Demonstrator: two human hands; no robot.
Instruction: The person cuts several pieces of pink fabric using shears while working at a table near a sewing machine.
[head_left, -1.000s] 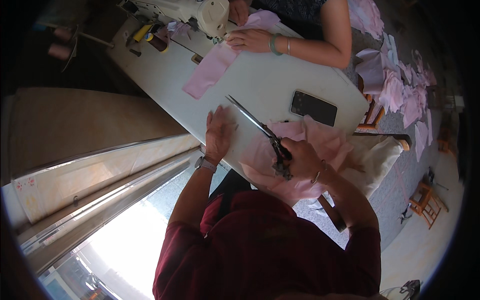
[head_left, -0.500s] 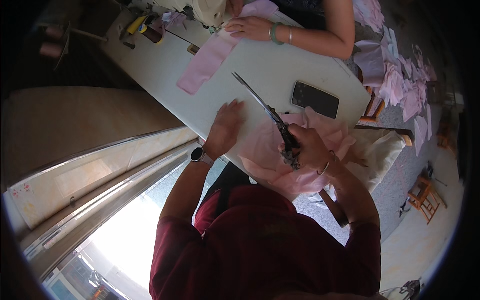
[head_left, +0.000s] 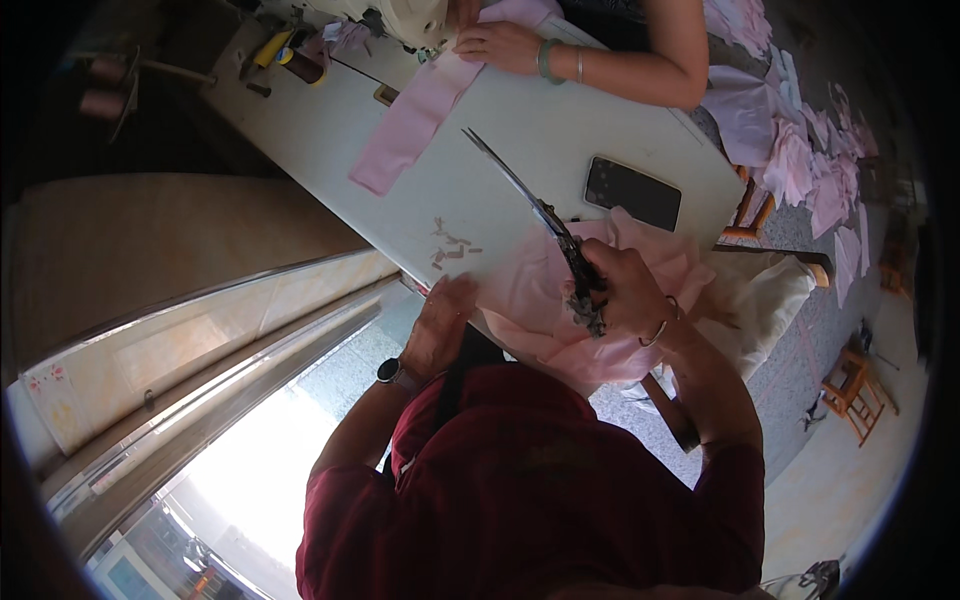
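Note:
My right hand (head_left: 628, 292) is closed around the dark handles of a pair of scissors (head_left: 540, 212), whose long blades point up and left over the table and lie nearly together. Beneath that hand, crumpled sheer pink fabric (head_left: 540, 345) spreads over the table's near edge. My left hand (head_left: 440, 322), a watch on its wrist, is at the near table edge with fingers stretched out, slightly blurred and holding nothing visible. Just beyond its fingertips lie several small brownish bits (head_left: 455, 245) on the white table (head_left: 500, 240).
Across the table, another person's hand (head_left: 497, 47) guides a pink fabric strip (head_left: 415, 130) at a sewing machine (head_left: 412, 22). A phone (head_left: 632, 192) lies right of the scissors. Thread spools (head_left: 300, 66) stand far left. Pink fabric pieces (head_left: 790, 170) hang at far right, near a wooden stool (head_left: 855, 395).
My left hand has drawn back from the tabletop to its near edge, uncovering the small brownish bits. The scissors have shifted only slightly in my right hand. The other person's hand has moved a little.

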